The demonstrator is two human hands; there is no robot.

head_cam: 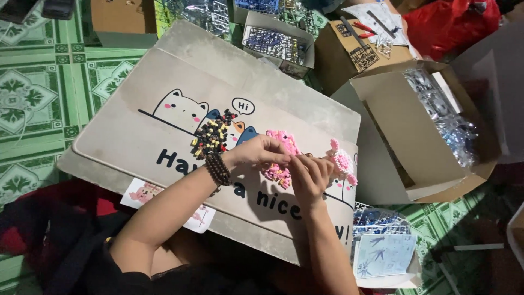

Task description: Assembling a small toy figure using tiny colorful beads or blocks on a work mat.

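Both forearms reach up from the lap; the left hand (pixel 261 153) and right hand (pixel 308 173) meet, fingertips pressed together on a tiny pink piece (pixel 289 159) above the pink brick pile (pixel 279 173) on the folding bench (pixel 136 136). My worry: it may slip into the pile, or a wrist may scatter the dark brick heap (pixel 210 137).
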